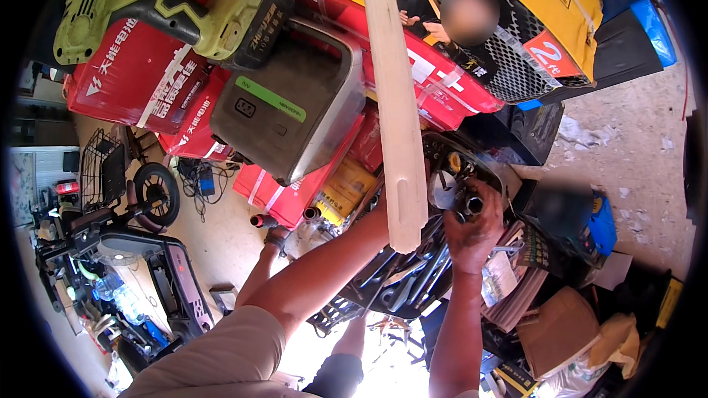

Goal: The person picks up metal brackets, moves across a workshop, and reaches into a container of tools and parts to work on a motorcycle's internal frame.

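Observation:
My right hand point(476, 232) is closed, thumb and fingers curled around a short metal socket point(473, 204) with a round opening. It is above a dark container crowded with small metal parts. A round grey disc point(442, 190) lies just left of those fingers. My left forearm point(324, 262) reaches up toward the same container, but the pale post point(402, 140) of a fan hides my left hand. Several wrenches point(402, 291) lie in a dark tray between my forearms.
Red boxes point(140, 77) are stacked at the upper left, with a grey battery case point(284, 110) and a green power tool point(169, 11) on top. An electric scooter point(147, 250) stands at the left. Cardboard point(560, 328) and bags lie at the lower right.

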Demonstrator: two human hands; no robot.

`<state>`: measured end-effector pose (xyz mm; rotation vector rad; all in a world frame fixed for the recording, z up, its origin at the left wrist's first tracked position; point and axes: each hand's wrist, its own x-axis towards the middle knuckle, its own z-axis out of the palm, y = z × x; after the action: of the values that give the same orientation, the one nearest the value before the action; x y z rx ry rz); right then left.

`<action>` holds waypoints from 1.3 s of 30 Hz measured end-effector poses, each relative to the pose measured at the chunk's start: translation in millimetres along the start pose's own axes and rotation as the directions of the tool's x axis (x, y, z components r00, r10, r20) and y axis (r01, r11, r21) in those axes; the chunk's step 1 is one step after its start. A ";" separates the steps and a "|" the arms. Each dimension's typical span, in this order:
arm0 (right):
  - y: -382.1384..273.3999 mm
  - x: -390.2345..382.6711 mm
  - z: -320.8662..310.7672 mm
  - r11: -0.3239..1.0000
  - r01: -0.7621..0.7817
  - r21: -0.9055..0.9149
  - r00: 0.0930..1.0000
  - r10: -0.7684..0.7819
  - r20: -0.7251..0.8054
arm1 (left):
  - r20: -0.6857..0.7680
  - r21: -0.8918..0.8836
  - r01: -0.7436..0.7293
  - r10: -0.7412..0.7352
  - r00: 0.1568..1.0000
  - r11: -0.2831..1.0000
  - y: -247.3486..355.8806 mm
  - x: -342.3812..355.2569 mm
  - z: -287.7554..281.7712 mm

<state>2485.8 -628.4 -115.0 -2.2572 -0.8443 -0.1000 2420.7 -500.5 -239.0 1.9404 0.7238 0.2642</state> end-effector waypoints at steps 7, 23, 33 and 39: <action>2.0 -0.9 0.7 0.999 -0.026 -0.024 1.000 0.026 0.003 | -0.138 -0.268 -0.132 0.098 0.986 0.954 54.2 -40.0 -60.3; 0.9 -1.9 2.3 1.000 0.006 0.006 0.999 -0.006 -0.035 | 0.453 -0.819 0.506 -0.236 0.860 0.271 23.2 -136.5 -96.9; 0.2 -3.0 0.8 0.999 0.053 0.001 0.998 -0.053 -0.032 | 0.216 -0.332 0.245 -0.179 0.960 0.911 21.4 -109.4 -75.5; 3.4 -3.3 2.1 0.999 0.033 0.028 0.999 -0.031 -0.043 | 0.151 -0.081 0.124 -0.111 0.982 0.989 30.7 -102.5 -81.0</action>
<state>2484.9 -630.7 -119.5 -2.2072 -0.8540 -0.1492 2311.8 -510.6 -161.2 1.8037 0.7144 0.0787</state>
